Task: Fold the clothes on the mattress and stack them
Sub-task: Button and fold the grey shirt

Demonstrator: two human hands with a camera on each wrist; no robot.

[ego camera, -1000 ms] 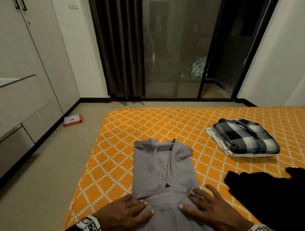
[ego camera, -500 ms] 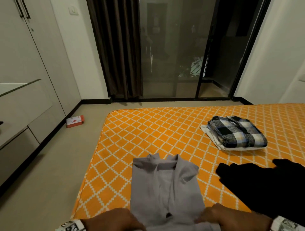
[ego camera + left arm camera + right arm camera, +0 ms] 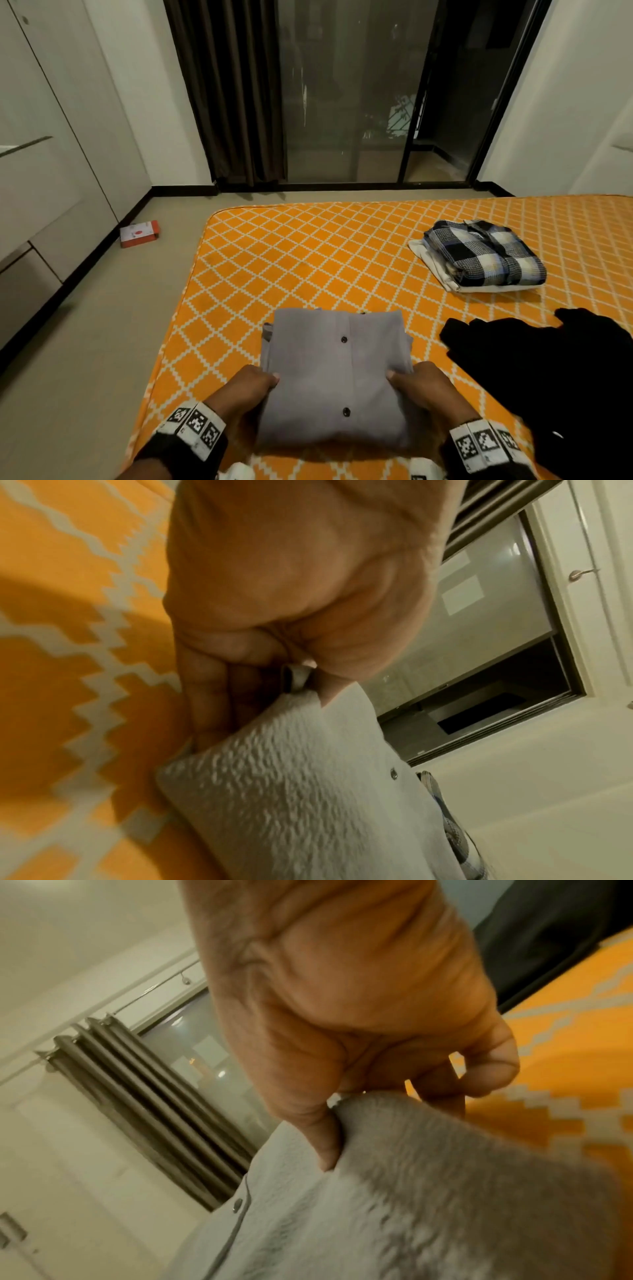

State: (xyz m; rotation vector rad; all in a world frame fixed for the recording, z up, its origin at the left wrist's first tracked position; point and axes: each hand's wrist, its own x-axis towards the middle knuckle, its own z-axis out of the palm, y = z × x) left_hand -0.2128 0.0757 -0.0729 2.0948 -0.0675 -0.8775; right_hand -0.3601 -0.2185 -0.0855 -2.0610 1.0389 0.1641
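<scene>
A grey button shirt [image 3: 337, 370] lies folded into a compact rectangle, button side up, near the front edge of the orange patterned mattress [image 3: 308, 246]. My left hand [image 3: 251, 389] pinches its left edge and my right hand [image 3: 416, 385] pinches its right edge. In the left wrist view the left hand [image 3: 260, 669] has its thumb over the grey shirt [image 3: 301, 791]. The right hand [image 3: 342, 1118] grips the grey shirt [image 3: 394, 1204] the same way. A folded plaid shirt [image 3: 486, 255] sits on a folded white garment [image 3: 442, 277] at the right. A black garment [image 3: 548, 370] lies unfolded beside my right hand.
A small red and white box [image 3: 138, 233] lies on the floor left of the mattress. White wardrobe doors [image 3: 51, 154] line the left wall. A dark curtain [image 3: 236, 96] and glass sliding doors [image 3: 359, 96] stand behind the mattress.
The grey shirt's lower half has been folded up over its collar end, making a short rectangle with buttons on top. Both hands went from pressing flat to pinching its side edges.
</scene>
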